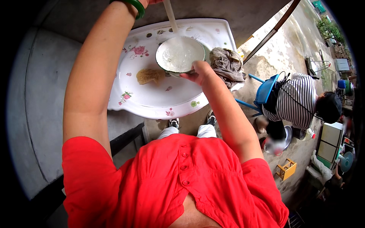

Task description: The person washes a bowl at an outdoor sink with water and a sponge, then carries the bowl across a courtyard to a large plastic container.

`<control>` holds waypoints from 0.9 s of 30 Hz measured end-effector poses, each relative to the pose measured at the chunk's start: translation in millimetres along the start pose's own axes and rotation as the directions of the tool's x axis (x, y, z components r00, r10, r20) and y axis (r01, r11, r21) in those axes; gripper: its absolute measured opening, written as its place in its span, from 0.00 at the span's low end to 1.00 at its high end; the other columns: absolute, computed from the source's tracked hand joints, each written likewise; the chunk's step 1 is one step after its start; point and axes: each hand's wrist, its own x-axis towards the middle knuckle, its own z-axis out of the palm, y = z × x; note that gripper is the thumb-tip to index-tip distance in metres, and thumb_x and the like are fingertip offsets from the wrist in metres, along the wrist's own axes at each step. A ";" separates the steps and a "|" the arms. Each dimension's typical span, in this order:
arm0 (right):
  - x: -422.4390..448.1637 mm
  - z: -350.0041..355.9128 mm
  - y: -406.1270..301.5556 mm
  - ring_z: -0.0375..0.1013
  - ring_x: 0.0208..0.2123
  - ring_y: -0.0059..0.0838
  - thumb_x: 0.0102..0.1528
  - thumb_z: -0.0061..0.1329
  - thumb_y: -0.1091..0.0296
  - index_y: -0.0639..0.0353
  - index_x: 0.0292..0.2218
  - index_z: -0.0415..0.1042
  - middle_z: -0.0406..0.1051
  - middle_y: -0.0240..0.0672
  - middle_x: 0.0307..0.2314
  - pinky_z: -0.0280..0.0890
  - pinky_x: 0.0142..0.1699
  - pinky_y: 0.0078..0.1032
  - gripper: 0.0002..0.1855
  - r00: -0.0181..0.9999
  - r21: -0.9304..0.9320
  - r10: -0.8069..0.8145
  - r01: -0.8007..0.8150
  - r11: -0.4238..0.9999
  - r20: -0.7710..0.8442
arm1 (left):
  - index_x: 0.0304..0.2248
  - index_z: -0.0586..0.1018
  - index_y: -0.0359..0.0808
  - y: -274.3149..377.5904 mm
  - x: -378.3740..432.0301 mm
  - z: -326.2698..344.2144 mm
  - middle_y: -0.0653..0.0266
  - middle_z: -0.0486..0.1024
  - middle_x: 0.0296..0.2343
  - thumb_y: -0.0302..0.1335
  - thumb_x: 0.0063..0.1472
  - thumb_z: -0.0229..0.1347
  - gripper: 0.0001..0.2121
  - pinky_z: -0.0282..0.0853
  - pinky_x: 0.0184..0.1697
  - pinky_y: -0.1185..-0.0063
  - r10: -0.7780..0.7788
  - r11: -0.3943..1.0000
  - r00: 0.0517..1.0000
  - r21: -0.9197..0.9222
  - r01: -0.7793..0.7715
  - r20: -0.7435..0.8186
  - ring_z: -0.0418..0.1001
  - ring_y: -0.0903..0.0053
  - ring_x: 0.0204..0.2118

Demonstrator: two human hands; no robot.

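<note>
My right hand (197, 73) grips the near right rim of a white bowl with a dark edge (165, 57). Water pours into it from a pale tube or spout (170, 14), and the surface is bubbling. The bowl is over a white flower-patterned washbasin (182, 101). In the basin, left of and below the bowl, lies a tan, fibrous scrubber or sponge (147, 76). My left hand (148, 2) reaches to the top edge beside the spout, below a green bangle (138, 8); most of it is cut off, so what it touches cannot be told.
A crumpled grey-brown cloth (226, 64) lies on the basin's right edge. A grey wall (51, 85) stands at left. To the right, a person in a striped top (296, 99) sits on a blue chair (265, 89); a small wooden stool (286, 170) stands below. A pole (268, 35) slants at upper right.
</note>
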 end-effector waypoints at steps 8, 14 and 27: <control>4.3 -1.6 3.7 0.69 0.33 0.47 0.47 0.29 0.80 0.74 0.43 0.54 0.62 0.51 0.37 0.73 0.33 0.28 0.19 1.000 0.002 0.010 -0.011 1.000 0.001 | 0.22 0.67 0.40 0.2 -4.0 1.4 0.68 0.66 0.14 0.48 0.52 0.51 0.18 0.69 0.19 0.78 0.022 1.000 1.000 0.020 -0.022 -0.009 0.66 0.79 0.13; 6.2 -7.2 6.4 0.69 0.33 0.49 0.47 0.29 0.80 0.75 0.42 0.53 0.61 0.52 0.36 0.73 0.33 0.30 0.18 1.000 0.028 0.006 -0.006 1.000 -0.011 | 0.22 0.67 0.40 -2.3 -2.6 3.5 0.69 0.66 0.15 0.47 0.53 0.50 0.18 0.69 0.19 0.79 0.023 1.000 1.000 0.011 -0.023 0.014 0.66 0.79 0.14; 12.3 -12.1 12.2 0.69 0.31 0.48 0.45 0.30 0.80 0.75 0.42 0.53 0.61 0.52 0.36 0.73 0.32 0.32 0.20 1.000 0.015 -0.007 0.008 1.000 -0.016 | 0.22 0.67 0.41 0.3 -7.1 5.7 0.70 0.64 0.14 0.46 0.54 0.50 0.16 0.68 0.19 0.80 0.035 0.999 0.999 0.029 -0.035 -0.008 0.65 0.80 0.13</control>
